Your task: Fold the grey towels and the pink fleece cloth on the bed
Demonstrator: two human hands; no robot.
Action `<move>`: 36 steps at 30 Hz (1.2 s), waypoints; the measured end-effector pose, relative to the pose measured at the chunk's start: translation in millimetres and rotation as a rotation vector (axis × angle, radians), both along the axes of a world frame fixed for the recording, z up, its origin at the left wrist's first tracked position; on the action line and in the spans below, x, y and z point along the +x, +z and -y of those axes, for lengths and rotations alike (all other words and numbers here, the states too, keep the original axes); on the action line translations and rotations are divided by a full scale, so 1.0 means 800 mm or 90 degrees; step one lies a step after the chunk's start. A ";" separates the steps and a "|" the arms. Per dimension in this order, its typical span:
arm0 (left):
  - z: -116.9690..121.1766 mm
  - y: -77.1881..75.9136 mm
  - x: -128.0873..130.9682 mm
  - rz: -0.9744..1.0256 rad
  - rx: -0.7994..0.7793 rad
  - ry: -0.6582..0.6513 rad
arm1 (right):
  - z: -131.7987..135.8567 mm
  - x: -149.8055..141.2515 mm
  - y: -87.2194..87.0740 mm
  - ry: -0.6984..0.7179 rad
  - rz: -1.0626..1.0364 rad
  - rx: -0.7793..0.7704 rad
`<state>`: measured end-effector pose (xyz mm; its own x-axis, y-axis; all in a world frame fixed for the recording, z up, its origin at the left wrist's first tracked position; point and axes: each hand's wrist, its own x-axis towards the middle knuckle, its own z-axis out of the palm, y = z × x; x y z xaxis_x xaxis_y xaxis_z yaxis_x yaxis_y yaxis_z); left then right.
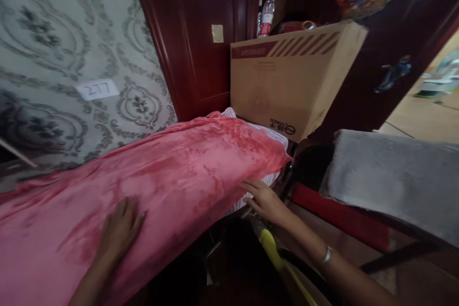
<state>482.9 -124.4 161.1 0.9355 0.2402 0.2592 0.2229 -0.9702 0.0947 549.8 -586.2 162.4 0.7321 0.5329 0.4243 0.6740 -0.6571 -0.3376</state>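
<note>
A pink plush blanket (179, 167) is spread over a long, narrow bed-like surface, its near edge hanging down the side. Flat on top of it, toward the left, rests my left hand (121, 229), fingers extended. My right hand (264, 200) is at the blanket's right front edge, fingers stretched out and touching or just beside the cloth. Under that edge, a striped white sheet (236, 204) shows. A metal band circles my right wrist. Nothing is gripped in either hand.
A large cardboard box (283, 81) stands at the far end, with a plastic bottle (267, 14) behind it. To the right is a grey plush-covered seat (394, 177). A yellow tube-like object (269, 246) lies below my right hand. Patterned wallpaper (71, 33) borders the left.
</note>
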 end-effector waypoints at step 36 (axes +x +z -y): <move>-0.003 -0.012 -0.083 -0.041 -0.085 0.049 | -0.143 0.106 -0.104 -0.080 0.096 -0.153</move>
<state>416.4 -122.3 151.7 0.9265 0.3406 0.1599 0.3065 -0.9296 0.2046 635.0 -471.7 79.0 0.7373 0.5403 0.4056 0.6127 -0.7877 -0.0646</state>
